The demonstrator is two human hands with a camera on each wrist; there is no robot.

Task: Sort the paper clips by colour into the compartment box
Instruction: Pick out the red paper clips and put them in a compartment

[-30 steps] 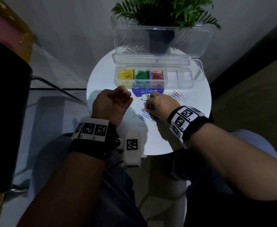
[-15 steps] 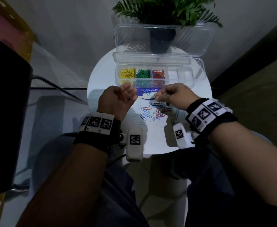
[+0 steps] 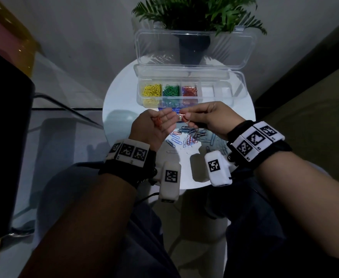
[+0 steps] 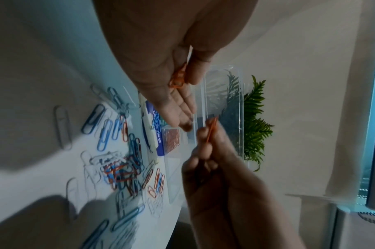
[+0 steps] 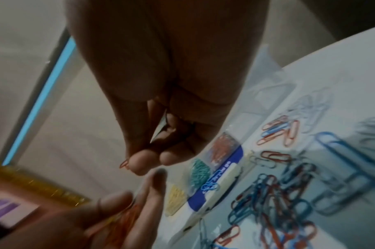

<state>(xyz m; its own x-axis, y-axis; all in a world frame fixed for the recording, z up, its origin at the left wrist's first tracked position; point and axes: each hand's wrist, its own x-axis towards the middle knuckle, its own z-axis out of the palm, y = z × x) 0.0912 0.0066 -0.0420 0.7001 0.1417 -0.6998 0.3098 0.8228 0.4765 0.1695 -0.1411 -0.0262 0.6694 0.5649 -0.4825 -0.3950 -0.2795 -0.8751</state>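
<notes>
My right hand (image 3: 208, 119) pinches one red paper clip (image 3: 183, 118) between thumb and forefinger, held up above the bench (image 3: 120, 97), just beside the fingertips of my left hand (image 3: 154, 127). The left palm is cupped upward, fingers loosely spread, with a few more red clips (image 4: 177, 79) lying in it; the thumb leans over them, though I cannot tell how firmly it presses.

The compartment box (image 3: 234, 93) stands at the far side of the bench, lid propped open: yellow in the left cell, green next, red in the third, and the cells to the right look unfilled. Near me the loose pile (image 3: 190, 137) lies mixed, mostly blue, red and pale clips, several hooked together.

I judge these clips to be nearly weightless, springy wire with a slick coating, so they slip from a flat pinch and snag one another. The best hold, I think, is across the wire loops near one rounded end, flat side between the pads, taking one at a time. The cupped palm should stay level, or the handful will slide off.
</notes>
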